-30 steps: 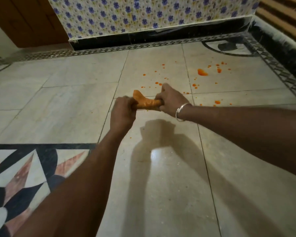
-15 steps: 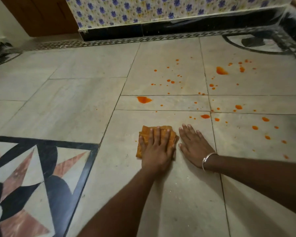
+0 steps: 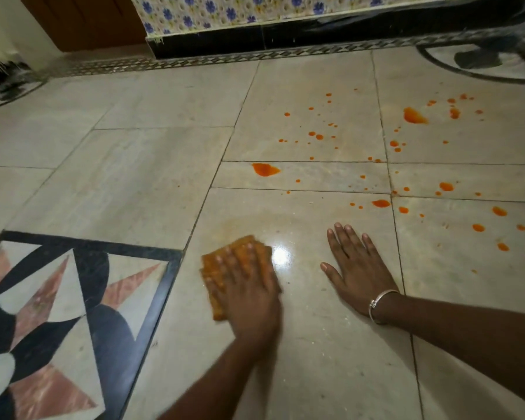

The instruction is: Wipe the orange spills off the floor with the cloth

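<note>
Floor (image 3: pixel 152 165): cloth (image 3: pixel 240 253) under flat left hand (image 3: pixel 249 295)

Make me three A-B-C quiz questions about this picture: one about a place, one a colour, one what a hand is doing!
1. Where is the right hand? A in the air; B flat on the floor, right of the cloth; C on top of the cloth.
2. What colour are the spills? A orange; B green; C blue.
3. What is the left hand doing? A lifting the cloth; B lying empty; C pressing the cloth down.
Answers: B, its palm lies on bare floor; A, every drop and puddle is orange; C, it lies spread over the cloth on the floor.
</note>
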The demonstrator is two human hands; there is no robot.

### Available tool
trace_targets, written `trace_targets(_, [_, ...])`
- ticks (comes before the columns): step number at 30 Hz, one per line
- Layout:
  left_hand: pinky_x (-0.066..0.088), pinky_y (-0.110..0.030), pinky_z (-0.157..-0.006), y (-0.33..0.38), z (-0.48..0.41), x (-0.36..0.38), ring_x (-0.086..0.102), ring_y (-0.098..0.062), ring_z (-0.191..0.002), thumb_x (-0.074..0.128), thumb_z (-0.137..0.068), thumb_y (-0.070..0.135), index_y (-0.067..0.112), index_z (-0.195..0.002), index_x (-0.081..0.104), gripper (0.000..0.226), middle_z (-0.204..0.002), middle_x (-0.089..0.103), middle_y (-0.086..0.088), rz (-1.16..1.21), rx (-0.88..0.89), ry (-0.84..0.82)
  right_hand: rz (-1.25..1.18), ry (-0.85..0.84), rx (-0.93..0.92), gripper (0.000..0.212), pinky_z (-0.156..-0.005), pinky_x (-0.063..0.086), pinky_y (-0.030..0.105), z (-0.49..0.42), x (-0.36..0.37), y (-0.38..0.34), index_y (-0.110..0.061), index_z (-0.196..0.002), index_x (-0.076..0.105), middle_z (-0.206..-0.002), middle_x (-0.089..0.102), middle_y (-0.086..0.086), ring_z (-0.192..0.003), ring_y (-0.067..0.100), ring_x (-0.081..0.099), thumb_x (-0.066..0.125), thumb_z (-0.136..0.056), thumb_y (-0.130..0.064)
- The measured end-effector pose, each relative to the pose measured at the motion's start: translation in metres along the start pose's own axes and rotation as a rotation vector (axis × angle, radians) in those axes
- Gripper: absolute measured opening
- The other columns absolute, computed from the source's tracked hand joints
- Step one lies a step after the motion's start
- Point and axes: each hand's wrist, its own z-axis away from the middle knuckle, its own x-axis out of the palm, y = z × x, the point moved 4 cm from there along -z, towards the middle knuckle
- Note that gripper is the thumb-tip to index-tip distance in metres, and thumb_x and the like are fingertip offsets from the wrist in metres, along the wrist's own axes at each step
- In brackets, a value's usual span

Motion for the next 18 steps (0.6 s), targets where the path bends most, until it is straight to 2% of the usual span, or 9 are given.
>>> trace_targets(2, [-0.007,-0.065,-0.124,0.037,0.008,0.015,-0.013,-0.038,-0.159,0.009,-0.104,0.059,0.032,-0.166,-0.004,0.068,-0.173,-0.009,-0.013,0.005,0.091,0.003,0.013,0.010,0.004,0.076,-0.123,-0.002,0.043,0.000,0.000,0.000,-0.018,-0.159,-0.003,-0.167,-0.007,0.004,-0.154,0.019,-0.006,0.000,-0.097,-0.062])
trace_targets(5, [-0.019,-0.058,-0.123,0.066,-0.026,0.018,-0.027,-0.031,-0.156,0.009,-0.106,0.061,0.038,-0.163,-0.014,0.066,-0.171,-0.022,-0.008,-0.025,0.222,-0.056,0.033,0.022,-0.007,0.074,-0.123,-0.001,0.043,0.000,-0.001,-0.001,-0.018,-0.159,-0.001,-0.167,-0.004,0.005,-0.154,0.020,-0.003,0.006,-0.099,-0.059])
trace_targets(8, [-0.017,-0.057,-0.124,0.059,-0.072,0.006,-0.023,-0.028,-0.157,0.012,-0.107,0.061,0.040,-0.163,-0.013,0.064,-0.173,-0.017,-0.006,-0.070,0.270,-0.062,0.029,0.007,-0.007,0.075,-0.124,-0.001,0.042,-0.001,-0.003,-0.001,-0.018,-0.160,-0.003,-0.167,-0.006,0.004,-0.154,0.019,-0.005,0.005,-0.098,-0.060])
trace_targets(13, [-0.008,-0.064,-0.125,0.002,-0.087,-0.032,-0.019,-0.037,-0.158,0.023,-0.109,0.050,0.026,-0.164,-0.014,0.071,-0.172,-0.018,-0.016,-0.074,0.126,-0.092,0.008,-0.012,-0.010,0.076,-0.125,-0.001,0.042,0.000,-0.005,-0.001,-0.018,-0.159,-0.003,-0.167,-0.007,0.003,-0.154,0.018,-0.007,0.003,-0.096,-0.061])
trace_targets(15, [-0.005,-0.065,-0.124,-0.022,-0.066,-0.032,-0.017,-0.037,-0.158,0.010,-0.104,0.059,0.025,-0.164,-0.014,0.074,-0.172,-0.016,-0.016,-0.040,0.049,-0.052,0.010,-0.016,-0.005,0.077,-0.125,0.000,0.043,0.001,-0.005,-0.001,-0.018,-0.160,-0.001,-0.167,-0.005,0.003,-0.154,0.018,-0.006,0.003,-0.096,-0.061])
trace_targets(18, [0.000,-0.068,-0.124,-0.023,-0.014,-0.017,-0.004,-0.040,-0.159,-0.007,-0.099,0.065,0.022,-0.166,-0.002,0.080,-0.173,-0.002,-0.018,0.020,-0.047,0.042,0.000,-0.017,0.006,0.079,-0.125,0.001,0.043,0.001,-0.006,-0.003,-0.017,-0.160,0.000,-0.167,-0.005,0.003,-0.154,0.019,-0.006,0.001,-0.095,-0.062])
